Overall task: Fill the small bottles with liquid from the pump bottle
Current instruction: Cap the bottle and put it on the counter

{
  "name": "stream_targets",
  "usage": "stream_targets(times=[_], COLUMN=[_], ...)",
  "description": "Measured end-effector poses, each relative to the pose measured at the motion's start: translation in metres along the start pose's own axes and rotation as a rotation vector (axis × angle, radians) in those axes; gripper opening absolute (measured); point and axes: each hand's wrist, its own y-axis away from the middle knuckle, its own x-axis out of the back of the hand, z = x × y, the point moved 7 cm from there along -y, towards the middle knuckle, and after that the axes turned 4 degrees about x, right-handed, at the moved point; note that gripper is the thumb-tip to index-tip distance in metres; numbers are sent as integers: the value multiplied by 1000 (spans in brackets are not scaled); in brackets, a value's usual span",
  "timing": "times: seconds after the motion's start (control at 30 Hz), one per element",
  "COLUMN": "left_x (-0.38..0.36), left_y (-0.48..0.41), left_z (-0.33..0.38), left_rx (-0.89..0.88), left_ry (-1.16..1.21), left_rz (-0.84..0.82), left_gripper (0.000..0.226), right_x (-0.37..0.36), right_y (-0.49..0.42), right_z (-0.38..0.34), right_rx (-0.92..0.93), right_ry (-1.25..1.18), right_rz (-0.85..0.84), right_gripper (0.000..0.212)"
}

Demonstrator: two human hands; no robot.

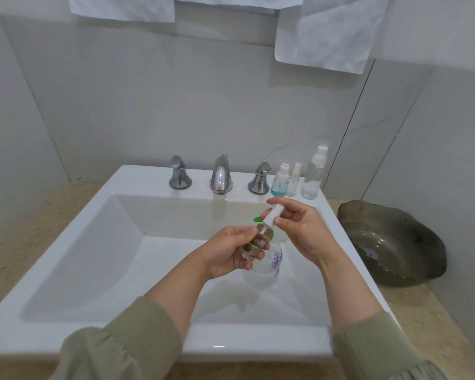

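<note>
Small bottle (258, 239) in the grip of the left hand (228, 256) above the sink (99, 242) basin, right hand (302, 229) pinching its cap (273, 213).

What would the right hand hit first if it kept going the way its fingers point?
The right hand pinches the white cap of the small bottle held by the left hand, so that comes first. Beyond it, leftwards, the green nozzle of the pump bottle seems next, though depth is unclear.
</note>
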Motion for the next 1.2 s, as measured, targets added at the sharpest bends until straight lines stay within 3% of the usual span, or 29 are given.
stream_targets(times=[0.23,0.37,0.6,0.77,0.93,1.1,1.2], left_x=[9,12,10,12,11,13,11], left_y=[-1,-2,-2,-3,-2,-3,-3], left_z=[3,5,4,5,4,5,5], left_rx=[-63,-75,-80,-91,-93,-95,-95], left_ry=[-75,-36,-83,-51,-76,-60,-76], left_rz=[141,184,176,192,176,193,180], left_gripper=[19,18,18,18,18,18,18], right_x=[1,0,4,-1,4,-2,2], right_y=[0,-1,-1,0,0,-1,-1], right_z=[2,4,5,6,5,7,6], right_rx=[-27,-38,-46,-44,-41,-49,-48], right_ry=[164,56,156,38,110,7,46], right_rz=[121,45,144,43,145,49,94], right_gripper=[21,35,32,38,31,36,34])
